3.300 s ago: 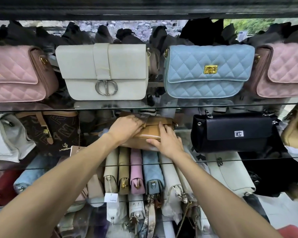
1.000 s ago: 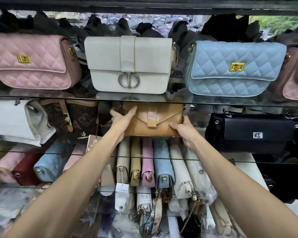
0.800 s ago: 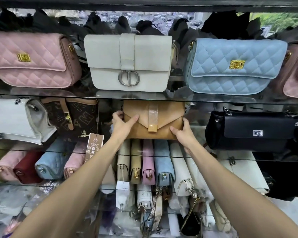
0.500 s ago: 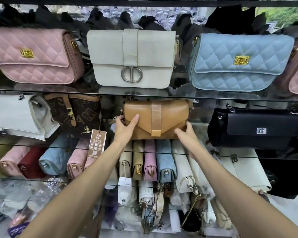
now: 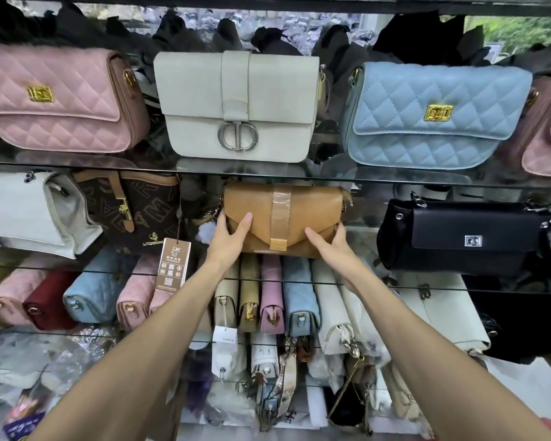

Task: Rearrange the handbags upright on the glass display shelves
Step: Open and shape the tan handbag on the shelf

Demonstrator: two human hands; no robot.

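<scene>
Tan handbag [image 5: 287, 218] stands upright on the middle glass shelf [image 5: 363, 281], flap facing out, strip of clear tape down the flap to a gold clasp. Left hand [image 5: 228, 237] clamps its lower left corner, thumb across the front, fingers wrapped behind the side. Right hand [image 5: 331, 246] is pressed against the lower right corner, fingers spread along the bottom edge; full grip not clear. Hands are well apart, one at each end of the bag.

Same head view, neighbours: brown patterned bag [image 5: 131, 211] to the left with a hang tag [image 5: 172, 265] dangling, white bag [image 5: 29, 211] further left, black bag [image 5: 465, 237] to the right, apart from the tan one. Top shelf above carries a pink quilted bag [image 5: 58, 100], a cream bag [image 5: 239, 106] and a light blue quilted bag [image 5: 433, 116], all upright. Below the hands, a row of narrow bags [image 5: 268, 297] lies end-on, packed side by side.
</scene>
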